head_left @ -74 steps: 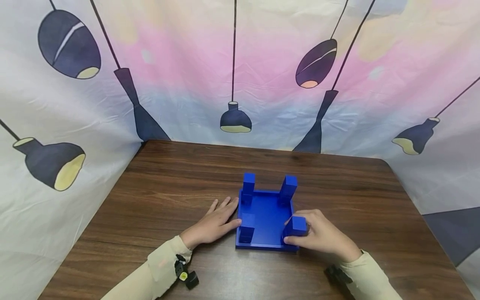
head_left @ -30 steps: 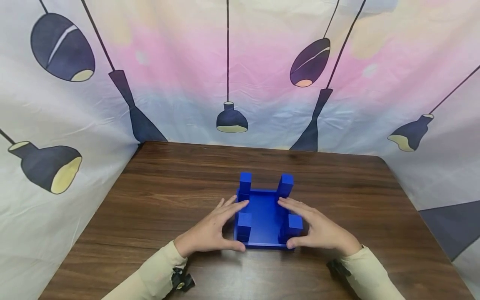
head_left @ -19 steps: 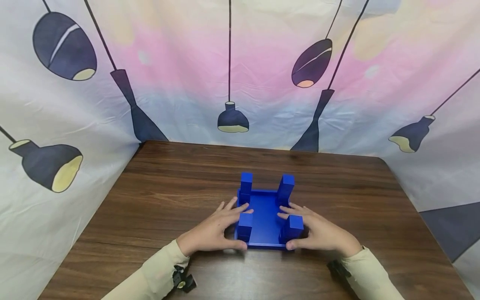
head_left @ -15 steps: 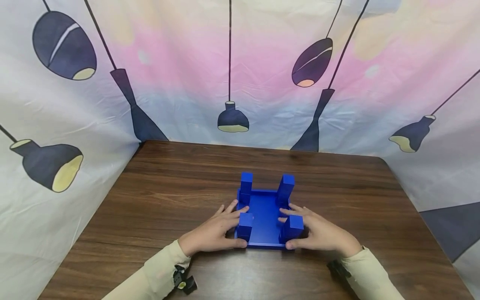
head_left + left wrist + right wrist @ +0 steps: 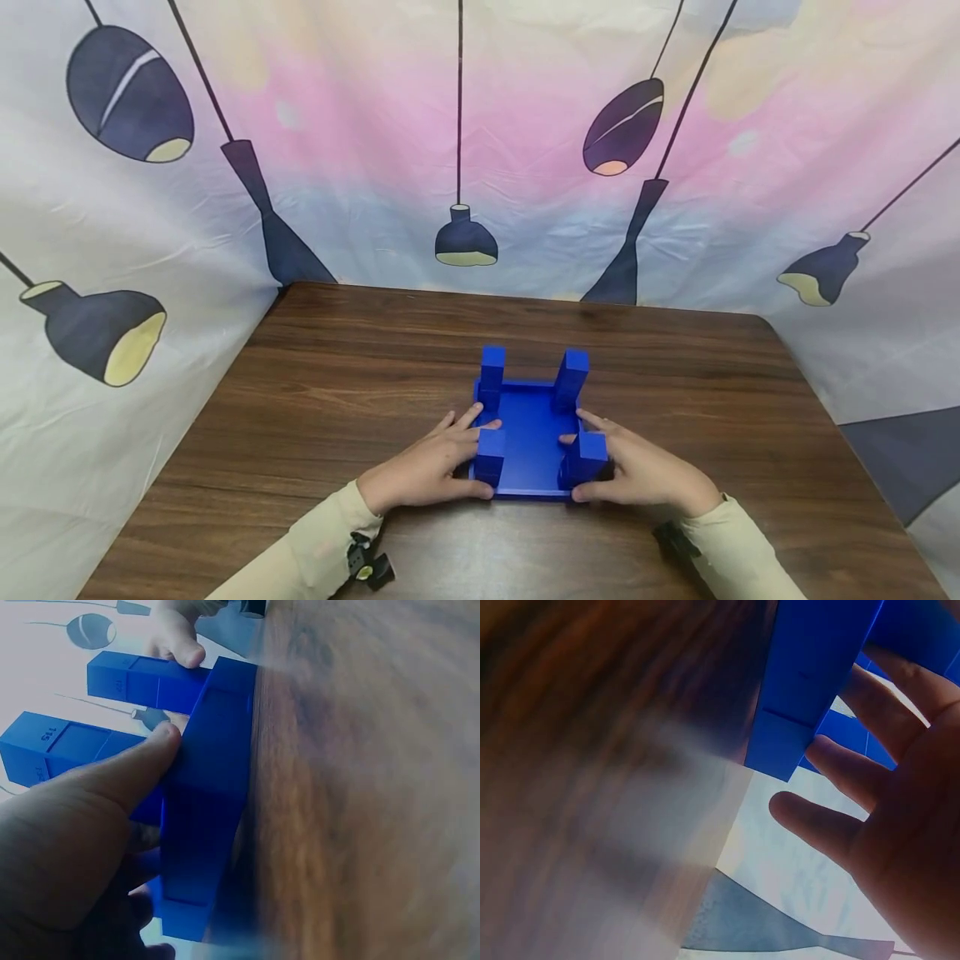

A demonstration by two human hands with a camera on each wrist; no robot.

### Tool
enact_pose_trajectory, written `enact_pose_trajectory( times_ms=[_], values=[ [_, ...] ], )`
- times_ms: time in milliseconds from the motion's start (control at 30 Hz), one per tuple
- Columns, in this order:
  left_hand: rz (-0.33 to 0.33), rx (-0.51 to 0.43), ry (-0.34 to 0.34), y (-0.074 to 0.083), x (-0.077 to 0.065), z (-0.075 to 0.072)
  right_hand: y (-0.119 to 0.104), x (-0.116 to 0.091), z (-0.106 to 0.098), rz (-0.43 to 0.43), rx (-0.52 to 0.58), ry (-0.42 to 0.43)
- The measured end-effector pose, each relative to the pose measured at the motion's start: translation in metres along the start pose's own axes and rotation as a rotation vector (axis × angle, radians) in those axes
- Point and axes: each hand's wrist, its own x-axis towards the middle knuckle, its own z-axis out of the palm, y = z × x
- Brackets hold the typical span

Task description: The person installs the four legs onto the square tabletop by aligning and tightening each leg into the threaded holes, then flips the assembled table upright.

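Note:
A blue square tray (image 5: 528, 437) with a low rim and tall square posts at its corners lies on the table, like a small table turned legs up. My left hand (image 5: 423, 467) is around its near-left post (image 5: 490, 454), thumb at the front rim and fingers over the left side. In the left wrist view, its thumb (image 5: 142, 765) lies against the blue rim. My right hand (image 5: 641, 467) is around the near-right post (image 5: 588, 454), thumb in front and a finger behind. The right wrist view shows fingers (image 5: 851, 769) along the tray's side; that thumb is hidden.
The two far posts (image 5: 492, 375) stand upright at the tray's back corners. Everything rests on a dark wood-grain table (image 5: 360, 367). A cloth backdrop (image 5: 525, 108) with printed lamps hangs behind it.
Earlier my left hand lay flat beside the tray and my right hand held the near-right post. Both hands have since spread and settled around the near corners; the tray has hardly moved.

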Motion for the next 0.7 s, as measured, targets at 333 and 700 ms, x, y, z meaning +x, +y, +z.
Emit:
enact_pose_trajectory(
  times_ms=[333,700],
  values=[
    [0.000,-0.017,-0.049,0.005,-0.002,-0.009,-0.004,-0.004,-0.002,-0.021,0.022,-0.009],
    [0.079,-0.133,-0.103,0.015,-0.007,-0.026,-0.014,-0.005,-0.008,-0.157,0.098,-0.024]
  ],
)
